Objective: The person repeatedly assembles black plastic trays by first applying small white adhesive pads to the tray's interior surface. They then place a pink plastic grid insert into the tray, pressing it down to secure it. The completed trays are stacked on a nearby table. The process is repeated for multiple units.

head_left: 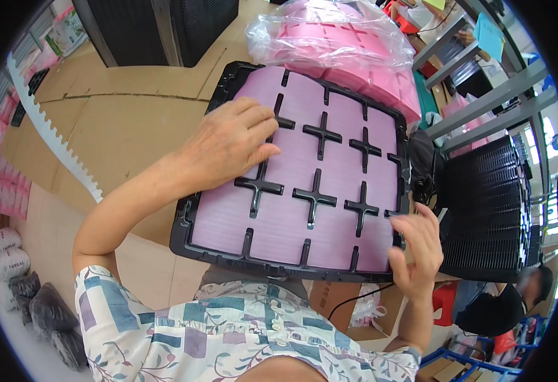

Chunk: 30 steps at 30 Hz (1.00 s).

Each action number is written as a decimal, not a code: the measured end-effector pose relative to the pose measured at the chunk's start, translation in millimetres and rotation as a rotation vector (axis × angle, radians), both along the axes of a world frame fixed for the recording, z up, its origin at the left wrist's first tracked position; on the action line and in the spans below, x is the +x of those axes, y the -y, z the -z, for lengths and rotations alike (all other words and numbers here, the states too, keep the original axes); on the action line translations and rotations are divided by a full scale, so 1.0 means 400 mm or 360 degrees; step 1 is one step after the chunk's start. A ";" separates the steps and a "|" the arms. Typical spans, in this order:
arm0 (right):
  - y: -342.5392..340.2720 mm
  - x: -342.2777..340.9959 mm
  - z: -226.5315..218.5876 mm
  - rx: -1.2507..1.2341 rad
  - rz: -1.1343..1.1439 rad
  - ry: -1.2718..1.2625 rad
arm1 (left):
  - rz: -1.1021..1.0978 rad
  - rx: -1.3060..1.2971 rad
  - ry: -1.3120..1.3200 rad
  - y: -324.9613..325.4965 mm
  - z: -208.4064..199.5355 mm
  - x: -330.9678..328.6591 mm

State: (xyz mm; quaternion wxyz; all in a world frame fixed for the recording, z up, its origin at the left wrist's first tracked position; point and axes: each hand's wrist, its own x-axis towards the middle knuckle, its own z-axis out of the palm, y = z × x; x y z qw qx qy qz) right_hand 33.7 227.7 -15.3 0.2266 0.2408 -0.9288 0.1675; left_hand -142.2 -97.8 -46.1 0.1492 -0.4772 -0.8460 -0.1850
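A black plastic tray [178, 237] lies before me, lined with a thin pink-purple foam sheet [279, 242]. Black cross-shaped dividers [316, 198] stick up through cutouts in the sheet. On the tray's left half, my left hand [237, 141] rests with bent fingers over the sheet by an upper-left divider, thumb held apart; its fingertips are partly hidden. At the right edge of the tray, my right hand [417, 248] has its thumb and fingers apart, close to the rim and the sheet's border. Nothing shows in its grasp.
Behind the tray sits a stack of pink foam sheets [336, 38] in clear plastic. Stacked black trays [482, 210] stand at right, with another dark stack [158, 32] at far left. A white serrated strip [53, 137] crosses the brown cardboard surface [132, 121]. Metal rack bars [501, 105] rise at right.
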 end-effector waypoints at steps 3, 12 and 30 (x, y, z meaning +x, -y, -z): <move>0.070 -0.174 -0.042 -0.0242 -0.0181 0.0142 | 0.0067 0.0077 -0.0009 -0.013 0.020 0.018; 0.279 -0.702 0.012 -0.0204 -0.0020 0.0638 | -0.0004 0.0157 -0.0106 -0.041 0.059 -0.022; 0.269 -0.713 0.057 -0.0846 -0.0314 0.1027 | -0.0104 0.0160 -0.0030 -0.038 0.081 -0.020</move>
